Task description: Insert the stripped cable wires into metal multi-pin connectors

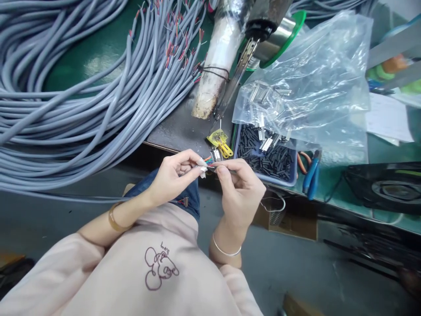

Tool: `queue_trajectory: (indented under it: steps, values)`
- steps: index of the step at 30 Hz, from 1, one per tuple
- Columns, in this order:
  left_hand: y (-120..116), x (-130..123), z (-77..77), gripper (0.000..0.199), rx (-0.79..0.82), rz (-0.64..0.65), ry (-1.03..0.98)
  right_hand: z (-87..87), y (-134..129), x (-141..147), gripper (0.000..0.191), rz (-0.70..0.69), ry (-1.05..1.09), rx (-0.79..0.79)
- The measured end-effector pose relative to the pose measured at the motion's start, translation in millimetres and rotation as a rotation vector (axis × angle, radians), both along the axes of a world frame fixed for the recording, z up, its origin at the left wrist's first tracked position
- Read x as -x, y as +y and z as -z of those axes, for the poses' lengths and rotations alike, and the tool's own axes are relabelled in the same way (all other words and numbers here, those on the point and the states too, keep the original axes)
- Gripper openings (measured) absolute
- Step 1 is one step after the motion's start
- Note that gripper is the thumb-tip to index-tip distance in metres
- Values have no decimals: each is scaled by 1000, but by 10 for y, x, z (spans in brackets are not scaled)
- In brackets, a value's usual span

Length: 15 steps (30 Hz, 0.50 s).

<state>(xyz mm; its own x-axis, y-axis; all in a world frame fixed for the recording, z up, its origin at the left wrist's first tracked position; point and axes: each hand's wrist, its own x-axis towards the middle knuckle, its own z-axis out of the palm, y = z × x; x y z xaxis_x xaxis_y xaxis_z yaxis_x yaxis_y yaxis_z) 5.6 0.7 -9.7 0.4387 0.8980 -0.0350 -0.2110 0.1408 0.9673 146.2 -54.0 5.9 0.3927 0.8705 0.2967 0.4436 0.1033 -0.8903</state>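
Observation:
My left hand (174, 173) pinches thin coloured wires (208, 159) at the table's front edge; its thumb and finger have white wrapping on the tips. Close by on the right, my right hand (241, 184) is closed in a pinch at a thin dark piece (212, 168), which looks like a small sleeve on a wire. Just beyond the fingertips a metal multi-pin connector (216, 154) sits by the coloured wires. The fingers partly cover how the wires, sleeve and connector join. Another small connector (186, 201) with wires lies over my lap.
Grey cables (108, 114) with stripped ends cover the left side. A soldering iron (238, 74) points down beside a solder spool (276, 41). Yellow clip-like piece (225, 147), blue tray (265, 177) of black sleeves, plastic bag (315, 87) of connectors, pliers (312, 175) and fan (388, 186) lie rightward.

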Motion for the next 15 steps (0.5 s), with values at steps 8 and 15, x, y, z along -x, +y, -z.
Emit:
queue_trajectory:
  steps: [8, 15]
  values:
    - [-6, 35, 19, 9, -65, -29, 35, -37, 10, 14, 15, 8, -66, -10]
    - [-19, 60, 6, 10, -72, -21, 63, -64, 5, 17, 23, 46, -177, -30]
